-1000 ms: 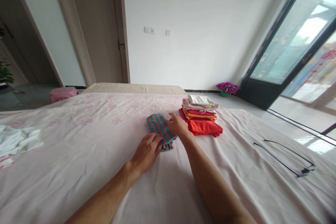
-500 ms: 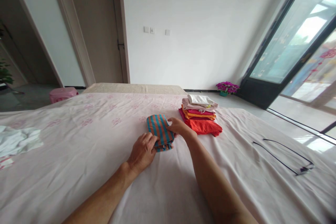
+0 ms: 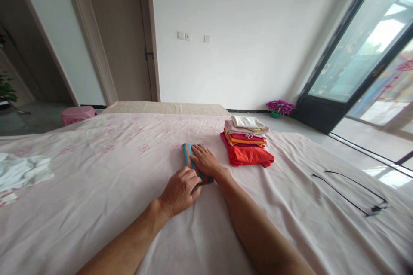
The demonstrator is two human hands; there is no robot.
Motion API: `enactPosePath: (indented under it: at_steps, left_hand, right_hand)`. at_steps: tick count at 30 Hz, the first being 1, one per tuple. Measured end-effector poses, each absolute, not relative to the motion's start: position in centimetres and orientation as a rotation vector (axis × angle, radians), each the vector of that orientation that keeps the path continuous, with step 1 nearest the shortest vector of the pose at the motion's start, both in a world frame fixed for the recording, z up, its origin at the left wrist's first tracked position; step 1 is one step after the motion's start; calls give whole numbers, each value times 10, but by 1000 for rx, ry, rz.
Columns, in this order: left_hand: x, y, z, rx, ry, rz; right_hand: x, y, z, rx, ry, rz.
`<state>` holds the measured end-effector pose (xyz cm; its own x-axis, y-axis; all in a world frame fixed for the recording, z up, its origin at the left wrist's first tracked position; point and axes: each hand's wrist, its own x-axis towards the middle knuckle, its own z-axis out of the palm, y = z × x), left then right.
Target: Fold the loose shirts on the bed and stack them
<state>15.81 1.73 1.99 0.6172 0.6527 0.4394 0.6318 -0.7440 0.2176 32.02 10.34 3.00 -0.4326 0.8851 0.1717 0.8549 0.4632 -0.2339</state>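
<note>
A folded garment with blue and orange stripes [image 3: 187, 153] lies on the pale pink bedsheet [image 3: 129, 189], partly hidden beneath my hands. My right hand [image 3: 207, 162] rests flat across its top with fingers stretched out. At the near left edge, my left hand [image 3: 181, 190] has its fingers curled onto the fabric; the fingertips are hidden. Just to the right stands a stack of folded clothes [image 3: 247, 130], white and pink above orange and crimson. A folded red garment [image 3: 250, 157] lies against the stack's near side.
Black-framed glasses [image 3: 376, 209] lie on the sheet at the right. Crumpled white cloth [image 3: 24, 172] is at the left edge. Beyond the bed are a pink stool [image 3: 78, 114], purple flowers [image 3: 280, 107] and a white wall [image 3: 226, 73].
My right hand has moved from the garment's right edge onto its top and flattened there. The striped garment looks flatter. My left hand has shifted slightly right along the near edge.
</note>
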Motion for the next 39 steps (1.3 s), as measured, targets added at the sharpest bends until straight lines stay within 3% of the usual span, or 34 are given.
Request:
enactPosePath:
  at_steps: [14,20,29,39]
  left_hand:
    - [153,26,8,2485,1462,1052]
    - [151,29,10,2365,1571,962]
    - [151,29,8,2292,1609,936]
    - [145,32,9,2199,1629,995]
  right_hand:
    - [324,101,32,-1986,-1975,157]
    - [337,116,34,-2011,-1990,465]
    - [348,127,18,-1626,-1650,1167]
    - [333,112,37,-1411,-1406,1414]
